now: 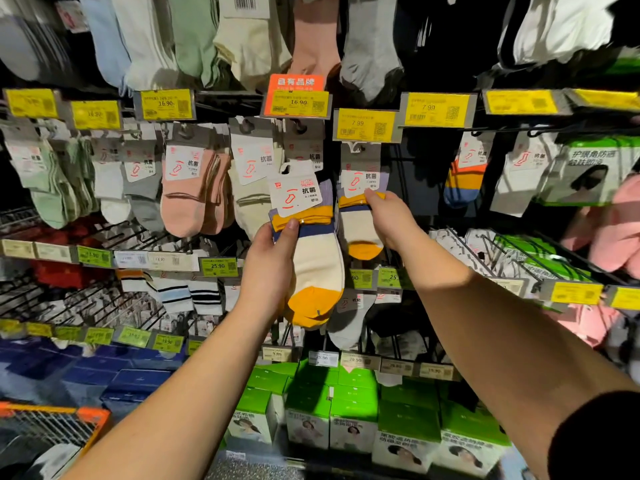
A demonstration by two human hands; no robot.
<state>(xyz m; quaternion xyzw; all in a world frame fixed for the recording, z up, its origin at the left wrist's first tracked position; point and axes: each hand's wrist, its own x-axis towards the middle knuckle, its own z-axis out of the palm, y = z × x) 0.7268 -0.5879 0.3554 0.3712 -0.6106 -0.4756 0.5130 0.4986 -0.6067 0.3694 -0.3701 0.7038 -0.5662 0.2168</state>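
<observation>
Clamped on a loose sock pair [318, 261], the left hand [270, 261] reaches up, below-left of the yellow price tag [367, 124]; the right hand [389, 216], arm outstretched, pinches the hanging sock pair [356, 230] directly under that tag.

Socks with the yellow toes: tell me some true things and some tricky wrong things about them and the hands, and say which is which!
1. The left hand holds a cream sock pack with a yellow toe. True.
2. The right hand holds nothing. False: it grips the hanging sock pack at its yellow band.
3. The yellow price tag above the hanging sock pack reads 7.99. True.
4. The boxes low down under the hands are red. False: they are green.
</observation>
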